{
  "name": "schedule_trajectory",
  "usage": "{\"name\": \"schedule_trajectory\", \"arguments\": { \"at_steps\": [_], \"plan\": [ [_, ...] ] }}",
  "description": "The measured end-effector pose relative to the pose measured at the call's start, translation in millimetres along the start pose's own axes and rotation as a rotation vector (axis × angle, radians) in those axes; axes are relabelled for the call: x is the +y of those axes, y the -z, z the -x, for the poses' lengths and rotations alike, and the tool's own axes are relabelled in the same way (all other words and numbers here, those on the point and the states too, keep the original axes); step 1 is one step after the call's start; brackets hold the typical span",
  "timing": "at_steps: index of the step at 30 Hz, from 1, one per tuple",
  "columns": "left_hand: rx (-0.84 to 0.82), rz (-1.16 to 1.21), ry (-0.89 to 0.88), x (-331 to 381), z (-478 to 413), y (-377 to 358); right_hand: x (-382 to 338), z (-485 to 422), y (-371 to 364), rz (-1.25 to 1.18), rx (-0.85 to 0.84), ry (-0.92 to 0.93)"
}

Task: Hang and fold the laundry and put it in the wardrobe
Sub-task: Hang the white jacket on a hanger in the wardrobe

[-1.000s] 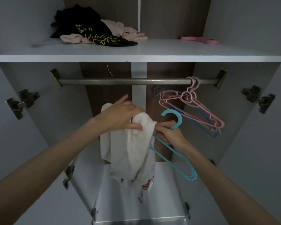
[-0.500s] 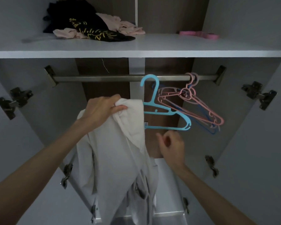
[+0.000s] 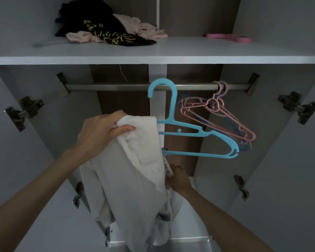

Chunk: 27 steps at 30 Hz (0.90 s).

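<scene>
A white garment [image 3: 135, 179] hangs from a light blue hanger [image 3: 193, 135], whose hook sits on the metal rail [image 3: 116, 87] inside the wardrobe. My left hand [image 3: 102, 133] grips the garment's top over the hanger's left arm. My right hand [image 3: 178, 179] holds the cloth's right edge lower down, its fingers partly hidden by the fabric. The hanger's right arm is bare.
Several pink and blue hangers [image 3: 222, 115] hang bunched at the rail's right end. On the shelf [image 3: 171, 59] above lie a heap of black and pink clothes [image 3: 107, 30] and a pink hanger [image 3: 229, 37]. A white drawer unit [image 3: 189, 224] stands below. Door hinges [image 3: 296, 108] stick out at both sides.
The blue hanger went from my right hand onto the rail. My right hand let it go and dropped to the garment's edge. My left hand lifted the garment's top up.
</scene>
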<state>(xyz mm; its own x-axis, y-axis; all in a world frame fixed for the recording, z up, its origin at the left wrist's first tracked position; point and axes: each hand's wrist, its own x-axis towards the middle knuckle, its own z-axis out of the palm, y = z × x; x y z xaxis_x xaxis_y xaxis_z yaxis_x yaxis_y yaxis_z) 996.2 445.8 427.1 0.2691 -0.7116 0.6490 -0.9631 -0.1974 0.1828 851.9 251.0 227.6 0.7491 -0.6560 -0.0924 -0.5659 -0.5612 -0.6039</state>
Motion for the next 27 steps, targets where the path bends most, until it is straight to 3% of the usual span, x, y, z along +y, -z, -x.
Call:
{"name": "schedule_trajectory", "arguments": {
  "at_steps": [6,14,20,23,27],
  "plan": [
    [-0.025,-0.098,0.015,-18.4,20.9,16.2,30.1,3.5,28.7,0.101,0.099,-0.097],
    [-0.136,-0.189,0.044,-48.9,46.1,23.9,47.4,4.6,79.4,-0.054,0.245,-0.078],
    [-0.142,-0.306,-0.076,-55.0,57.0,8.9,21.5,4.6,113.7,-0.067,0.346,-0.035],
    [-0.178,-0.322,-0.119,-50.4,55.0,0.6,-1.2,1.8,130.9,-0.062,0.221,-0.015],
    [-0.200,-0.294,-0.096,-48.8,58.8,-10.9,-28.5,10.9,165.0,-0.047,-0.167,-0.023]
  ]
}}
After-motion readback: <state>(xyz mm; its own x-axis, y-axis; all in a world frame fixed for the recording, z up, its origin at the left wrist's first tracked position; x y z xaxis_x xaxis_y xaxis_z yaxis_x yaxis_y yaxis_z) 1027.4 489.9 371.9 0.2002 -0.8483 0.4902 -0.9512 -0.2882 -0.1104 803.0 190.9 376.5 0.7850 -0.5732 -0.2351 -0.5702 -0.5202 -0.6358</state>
